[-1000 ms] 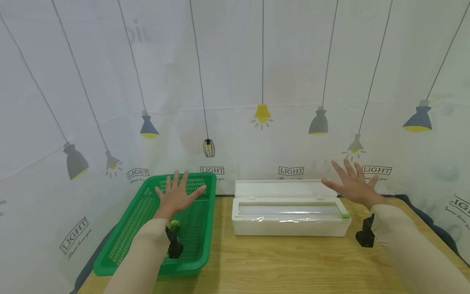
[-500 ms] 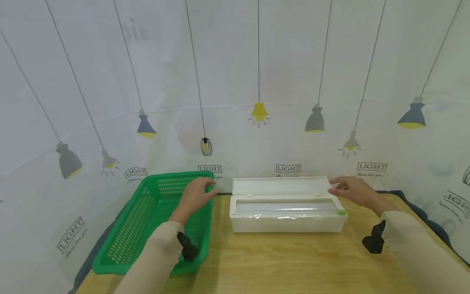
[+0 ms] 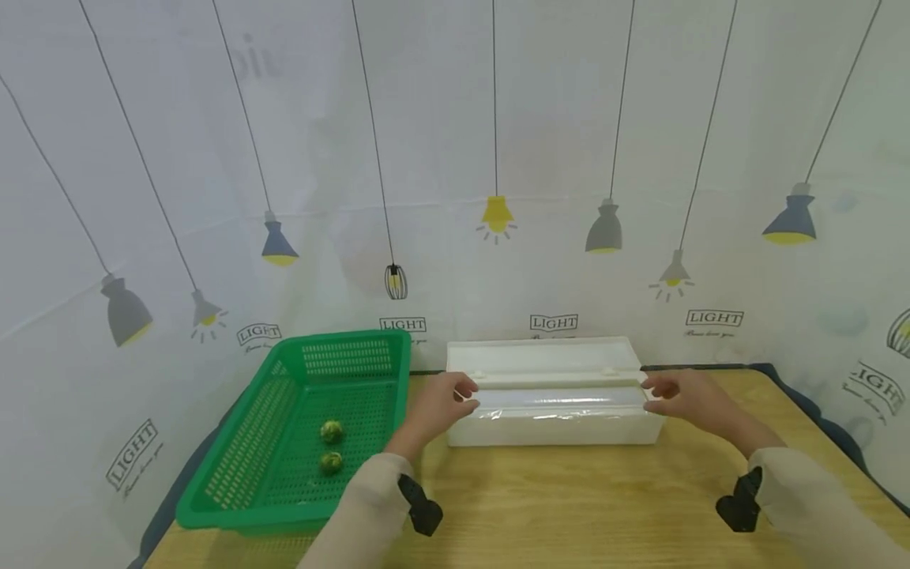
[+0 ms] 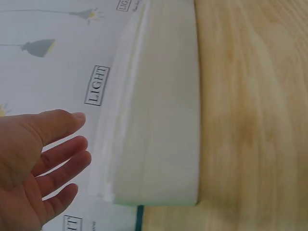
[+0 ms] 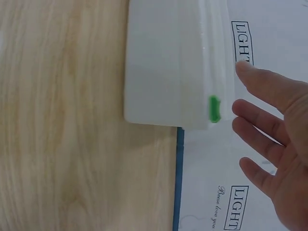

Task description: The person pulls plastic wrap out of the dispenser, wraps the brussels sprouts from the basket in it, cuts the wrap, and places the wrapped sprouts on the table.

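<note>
- L hand point(image 3: 439, 407) is over from the green basket point(image 3: 291, 470) to the left end of the white box point(image 3: 554, 431) vs half a sec ago; R hand point(image 3: 688, 401) is down from beside the lid point(image 3: 540, 356) to the box's right end. Box + basket look put.
- Both hands are empty tbh: fingers loosely bent, thumbs apart, nothing gripped. Can't tell from the head cam if fingertips touch the box; wrist cams show them beside it.
- Box sits on the table nr the back edge, approx. centre, lid up behind it. Film roll point(image 3: 554, 396) lies lengthwise inside, w/ shiny film over the front lip.
- Green tab point(image 5: 214, 109) shows at the box's right end in the R wrist view; R hand blocks that corner in the head view.
- Basket's to the left of the box, w/ 2 small round green things on its floor, one point(image 3: 331, 431) farther back, the other point(image 3: 330, 463) nearer, just apart.
- L sleeve point(image 3: 362, 514) cuts across the basket's near right corner, so that bit's hidden. Black wrist mount point(image 3: 425, 510) on it, similar one on the R sleeve point(image 3: 810, 498).
- Table point(image 3: 569, 506) = light wood grain, dark cloth point(image 3: 803, 403) along the right edge.
- Backdrop point(image 3: 455, 118) = whitish sheet w/ printed hanging lamps + "LIGHT" labels, wraps round the back + sides.
</note>
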{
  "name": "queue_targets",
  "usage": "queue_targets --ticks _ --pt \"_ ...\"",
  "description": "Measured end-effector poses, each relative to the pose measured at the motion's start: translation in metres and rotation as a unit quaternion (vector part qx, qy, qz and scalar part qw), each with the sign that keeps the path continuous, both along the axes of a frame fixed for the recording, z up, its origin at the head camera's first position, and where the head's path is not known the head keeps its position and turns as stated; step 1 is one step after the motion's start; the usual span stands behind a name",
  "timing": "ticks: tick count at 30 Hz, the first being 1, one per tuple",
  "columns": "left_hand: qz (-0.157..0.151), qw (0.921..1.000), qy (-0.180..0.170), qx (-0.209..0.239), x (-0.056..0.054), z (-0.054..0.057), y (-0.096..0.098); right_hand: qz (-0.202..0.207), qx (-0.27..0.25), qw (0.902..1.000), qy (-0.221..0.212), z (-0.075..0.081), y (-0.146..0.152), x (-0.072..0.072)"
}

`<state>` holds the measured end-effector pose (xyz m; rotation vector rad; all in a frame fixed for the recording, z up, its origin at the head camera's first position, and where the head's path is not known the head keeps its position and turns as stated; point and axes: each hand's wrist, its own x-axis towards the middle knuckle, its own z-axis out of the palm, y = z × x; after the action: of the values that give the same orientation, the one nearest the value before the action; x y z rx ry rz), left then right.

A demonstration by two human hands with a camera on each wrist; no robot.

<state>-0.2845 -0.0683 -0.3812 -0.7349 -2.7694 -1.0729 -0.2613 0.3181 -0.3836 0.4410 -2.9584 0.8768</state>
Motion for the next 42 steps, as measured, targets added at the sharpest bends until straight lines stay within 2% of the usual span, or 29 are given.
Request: queue_targets --ticks 4,11,17,22,25,30,36,42 --pt "0.014 0.9997 0.009 -0.015 0.001 -0.010 0.009 -0.002 0.001 0.9996 0.028 -0.010 0.000 0.002" --pt "0.044 0.9977 0.022 -0.046 0.007 -0.019 0.024 -0.016 0.000 0.9976 0.068 -0.026 -0.001 0.006" --pt "0.099 0.9886 0.074 -0.086 0.007 -0.038 0.026 -0.021 -0.003 0.9974 0.068 -0.035 -0.002 0.002" --pt "0.106 0.9863 0.092 -0.088 0.004 -0.046 0.026 -0.035 -0.002 0.9969 0.070 -0.038 -0.001 0.002" --pt "0.107 0.9844 0.101 -0.097 0.003 -0.046 0.027 -0.038 -0.009 0.9965 0.074 -0.039 0.000 0.001" --pt "0.113 0.9841 0.094 -0.099 0.003 -0.042 0.029 -0.045 -0.005 0.9961 0.076 -0.038 0.000 -0.001" --pt "0.108 0.9905 0.066 -0.054 0.003 -0.038 0.028 -0.041 -0.009 0.9962 0.077 -0.033 0.000 -0.002" --pt "0.117 0.9918 0.044 -0.029 0.000 -0.035 0.027 -0.040 -0.020 0.9962 0.074 -0.031 0.000 -0.003"
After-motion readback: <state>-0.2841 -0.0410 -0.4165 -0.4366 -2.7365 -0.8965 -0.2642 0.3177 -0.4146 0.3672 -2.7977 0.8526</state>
